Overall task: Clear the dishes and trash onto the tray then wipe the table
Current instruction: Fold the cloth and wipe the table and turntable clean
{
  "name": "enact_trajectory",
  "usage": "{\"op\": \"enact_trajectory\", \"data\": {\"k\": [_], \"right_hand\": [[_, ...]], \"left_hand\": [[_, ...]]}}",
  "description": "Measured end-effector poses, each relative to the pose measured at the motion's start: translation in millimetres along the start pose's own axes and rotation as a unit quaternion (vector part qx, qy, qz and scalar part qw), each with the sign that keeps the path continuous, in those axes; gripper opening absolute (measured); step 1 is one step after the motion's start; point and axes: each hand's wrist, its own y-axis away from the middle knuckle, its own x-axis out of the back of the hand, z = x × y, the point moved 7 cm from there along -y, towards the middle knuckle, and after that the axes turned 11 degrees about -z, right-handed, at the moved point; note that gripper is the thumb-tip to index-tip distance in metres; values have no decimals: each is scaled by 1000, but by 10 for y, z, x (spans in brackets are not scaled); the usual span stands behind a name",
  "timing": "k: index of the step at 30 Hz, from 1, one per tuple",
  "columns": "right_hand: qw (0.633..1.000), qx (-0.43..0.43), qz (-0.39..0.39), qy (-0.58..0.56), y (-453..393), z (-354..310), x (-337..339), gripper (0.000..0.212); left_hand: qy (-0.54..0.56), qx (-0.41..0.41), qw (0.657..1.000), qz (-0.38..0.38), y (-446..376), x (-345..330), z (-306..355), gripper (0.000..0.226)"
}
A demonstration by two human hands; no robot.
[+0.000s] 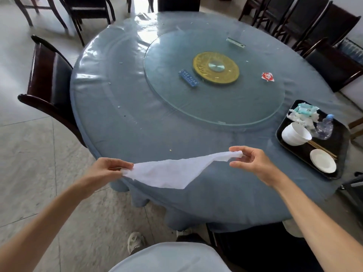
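Observation:
A white cloth [169, 171] is stretched in the air over the near edge of the round blue table [121, 118]. My left hand [110, 168] pinches its left corner and my right hand [253, 161] pinches its right corner. At the table's right edge lies a black tray [342, 138]. On it are a tipped white bowl [295, 134], a small white plate [323, 160], wooden chopsticks [322, 148], a crushed clear bottle [325, 127] and crumpled tissue and wrappers [303, 113]. Small crumbs [170, 150] dot the tablecloth.
A glass turntable [214, 107] with a gold centre disc [216, 67] carries a blue box [188, 78], a red-and-white card [267, 76] and a pale green device [235, 42]. Dark wooden chairs [49, 79] ring the table. My shoe [135, 242] shows on the tiled floor.

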Motion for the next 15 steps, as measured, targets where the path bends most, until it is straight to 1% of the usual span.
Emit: {"op": "enact_trajectory", "data": {"k": [2,4,6,7,8,10,12,15], "right_hand": [[996,-8,13,91,-67,27,87,43],[989,6,38,143,-119,21,234,27],[990,25,56,125,-150,21,425,10],[993,29,63,96,-161,26,535,5],[994,29,72,72,-178,45,656,6],[994,26,87,61,-229,79,870,10],[995,17,79,60,-346,123,983,17],[996,-7,43,78,-713,243,963,20]], "left_hand": [[-41,-24,998,29,14,-16,24,39],[-85,-49,992,77,62,-39,86,36],[-103,-70,987,103,116,-70,128,29],[-88,-74,987,108,145,-88,136,25],[-50,-78,990,109,173,-114,137,21],[16,-74,991,114,205,-171,116,11],[28,-61,989,134,164,-249,42,12],[44,-3,984,171,-34,-405,-242,12]]}}
